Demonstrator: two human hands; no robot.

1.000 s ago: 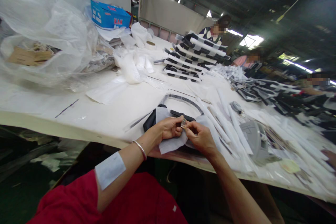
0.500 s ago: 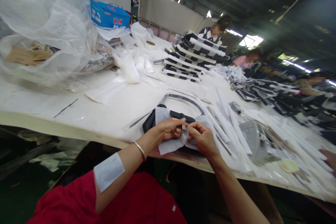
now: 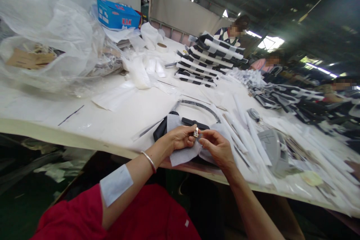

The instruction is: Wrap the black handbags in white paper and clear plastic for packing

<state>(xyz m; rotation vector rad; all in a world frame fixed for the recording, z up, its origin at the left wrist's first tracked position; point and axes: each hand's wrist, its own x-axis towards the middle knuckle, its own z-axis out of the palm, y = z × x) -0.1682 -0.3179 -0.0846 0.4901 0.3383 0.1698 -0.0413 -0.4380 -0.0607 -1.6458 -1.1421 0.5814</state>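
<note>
A black handbag (image 3: 160, 132) lies at the table's front edge, its wrapped handle (image 3: 198, 102) arching away from me. White tissue paper (image 3: 184, 158) covers part of its body, and a black strap (image 3: 189, 121) crosses the top. My left hand (image 3: 182, 138) is closed, pinching a small shiny metal clasp (image 3: 196, 132) just over the bag. Right beside the clasp, the thumb and forefinger of my right hand (image 3: 217, 146) are drawn together. Whatever is between those right fingertips is too small to make out.
A stack of checkered, wrapped bags (image 3: 198, 62) stands farther back. Plastic wrapping (image 3: 56, 37) and a blue box (image 3: 118, 14) are at left. White strips (image 3: 254, 138) and a grey tape dispenser (image 3: 271, 150) lie at right. A person (image 3: 229, 35) is behind the stack.
The clasp has turned slightly and now shows more of its shiny face. My right fingertips have shifted a little, while the bag stays in place.
</note>
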